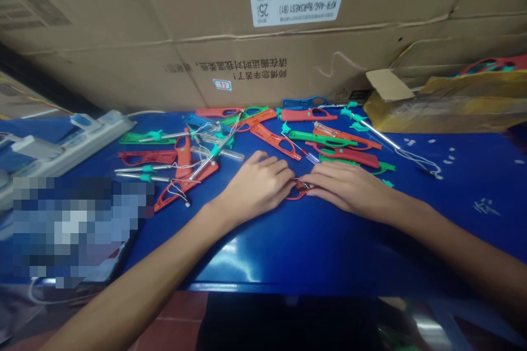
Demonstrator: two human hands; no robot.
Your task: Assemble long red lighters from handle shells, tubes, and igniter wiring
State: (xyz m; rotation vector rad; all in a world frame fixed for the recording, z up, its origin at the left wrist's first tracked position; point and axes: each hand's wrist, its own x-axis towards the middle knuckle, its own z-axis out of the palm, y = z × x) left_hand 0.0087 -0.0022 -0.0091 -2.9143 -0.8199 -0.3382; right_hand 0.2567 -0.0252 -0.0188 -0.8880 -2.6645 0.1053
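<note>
Between my two hands is a red plastic casing [297, 193] with a loop-shaped handle, held low over the blue table. My left hand [263, 184] has its fingers bent and closed on the casing's left side. From the right, my right hand [343, 184] pinches the other end, where small dark parts show. Fingers cover much of the casing. Just beyond my hands lie an orange casing half [274, 140], a green one [323, 139] and a red one [343, 154]. Metal rods with teal ends and white wires [216, 151] lie to the left.
A large cardboard box [164, 60] stands behind the blue table [263, 252]. A taped carton [444, 104] with red parts is at the back right. On the left are a white power strip [69, 148] and a blurred-out device [82, 225]. White scraps [450, 156] lie at right.
</note>
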